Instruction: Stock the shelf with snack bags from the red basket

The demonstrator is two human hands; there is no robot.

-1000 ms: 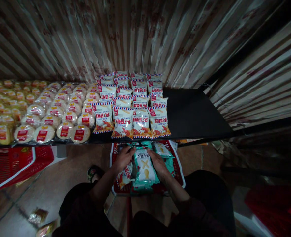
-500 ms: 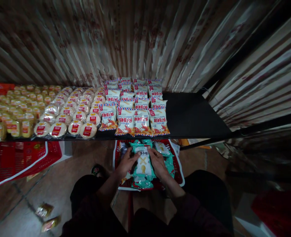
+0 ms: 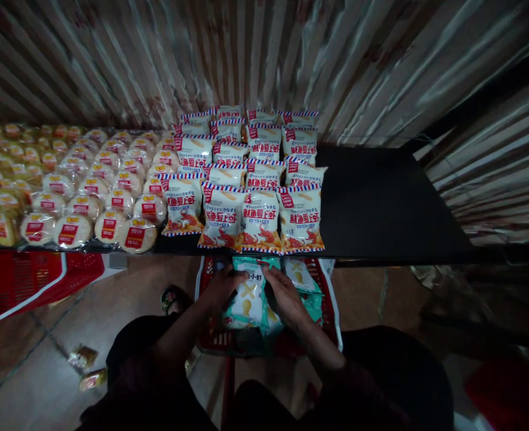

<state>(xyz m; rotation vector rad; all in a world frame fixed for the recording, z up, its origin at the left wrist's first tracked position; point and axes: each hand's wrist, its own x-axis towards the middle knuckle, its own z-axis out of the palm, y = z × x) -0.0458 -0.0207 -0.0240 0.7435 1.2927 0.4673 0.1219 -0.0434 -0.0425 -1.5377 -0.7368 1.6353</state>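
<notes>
Both my hands grip a stack of teal-and-white snack packets [image 3: 248, 297] over a red basket [image 3: 333, 311] on the floor below the shelf. My left hand [image 3: 221, 286] clasps the stack's left edge, my right hand [image 3: 283, 293] its right edge. More teal packets [image 3: 301, 276] lie in the basket to the right. Just above, on the black shelf [image 3: 381, 203], stand rows of white snack bags with red lettering [image 3: 246, 179].
Round wrapped cakes with red labels [image 3: 88, 197] fill the shelf's left part. Another red basket [image 3: 26, 287] sits on the floor at the left. Two loose packets [image 3: 87, 365] lie on the tiled floor. A pleated curtain [image 3: 246, 54] hangs behind the shelf.
My hands have drawn the teal stack together and lifted it slightly towards the shelf edge. The view has shifted closer to the shelf.
</notes>
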